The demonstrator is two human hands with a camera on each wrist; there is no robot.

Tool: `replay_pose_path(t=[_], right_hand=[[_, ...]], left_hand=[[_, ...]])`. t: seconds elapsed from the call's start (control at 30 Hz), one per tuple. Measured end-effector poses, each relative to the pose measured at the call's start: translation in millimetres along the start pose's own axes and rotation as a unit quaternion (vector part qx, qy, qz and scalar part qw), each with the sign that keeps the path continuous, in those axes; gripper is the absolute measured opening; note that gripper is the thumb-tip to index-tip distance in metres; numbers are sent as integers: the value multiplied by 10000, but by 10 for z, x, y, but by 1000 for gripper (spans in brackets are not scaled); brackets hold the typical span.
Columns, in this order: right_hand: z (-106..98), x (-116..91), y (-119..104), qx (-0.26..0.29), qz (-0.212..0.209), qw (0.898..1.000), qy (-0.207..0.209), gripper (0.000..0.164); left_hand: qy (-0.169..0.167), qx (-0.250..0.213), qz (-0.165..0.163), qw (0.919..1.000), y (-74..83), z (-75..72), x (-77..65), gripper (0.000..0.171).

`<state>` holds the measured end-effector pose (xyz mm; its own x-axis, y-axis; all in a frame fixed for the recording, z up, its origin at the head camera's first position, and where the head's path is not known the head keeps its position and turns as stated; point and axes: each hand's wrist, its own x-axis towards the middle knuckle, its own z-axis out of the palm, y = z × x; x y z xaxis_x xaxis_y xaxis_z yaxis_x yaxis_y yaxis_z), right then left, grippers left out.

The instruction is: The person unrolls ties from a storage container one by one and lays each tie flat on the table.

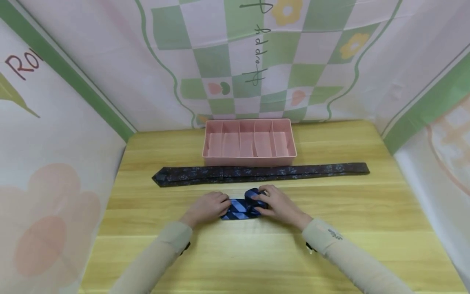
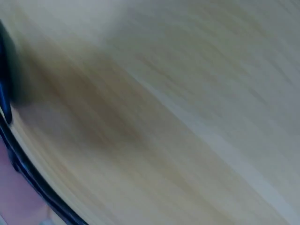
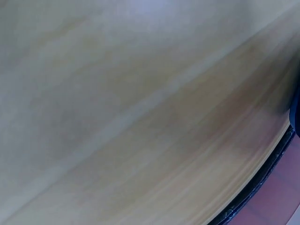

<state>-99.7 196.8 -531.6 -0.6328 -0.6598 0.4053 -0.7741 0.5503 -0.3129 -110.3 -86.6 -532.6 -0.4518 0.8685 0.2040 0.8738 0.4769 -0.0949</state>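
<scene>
A blue striped necktie (image 1: 238, 209) lies partly rolled up near the middle of the table. My right hand (image 1: 280, 206) grips the rolled part from the right, thumb and fingers around it. At the flat left end, my left hand (image 1: 208, 207) holds the tie with curled fingers; its fingertips are partly hidden. Farther back, a dark floral necktie (image 1: 257, 173) stretches lengthwise across the table, folded into a long strip. In the left wrist view only a sliver of the blue striped tie (image 2: 4, 84) shows at the left edge.
Behind the floral tie stands a pink organizer box (image 1: 249, 161) with several compartments. The wooden table (image 1: 249, 261) ends against a curtain with green checks (image 1: 253, 94) at the back. Fabric walls stand on both sides.
</scene>
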Motion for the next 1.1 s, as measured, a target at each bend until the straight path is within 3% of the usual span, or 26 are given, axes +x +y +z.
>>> replay_pose_path(t=[0.17, 0.37, 0.63, 0.9, 1.1], right_hand=[[-13, 31, -8, 57, -232, 9997, 68, 37], [-36, 44, -40, 194, -385, 9988, -212, 16], [-45, -3, -35, -308, -321, 9976, -538, 35], [-28, -19, -39, -56, 27, 9989, -469, 14], [-1, -39, -21, 81, -20, 9998, -182, 19]], left_hand=[[-101, -212, 164, 9996, 125, 68, 152, 25], [-812, -654, 102, 9945, 233, 113, 193, 45], [-1545, -845, -151, 9843, 263, 90, 212, 48], [-1646, -1127, -246, 9796, 277, 82, 232, 46], [-1706, -1186, -304, 9777, 280, 70, 223, 45]])
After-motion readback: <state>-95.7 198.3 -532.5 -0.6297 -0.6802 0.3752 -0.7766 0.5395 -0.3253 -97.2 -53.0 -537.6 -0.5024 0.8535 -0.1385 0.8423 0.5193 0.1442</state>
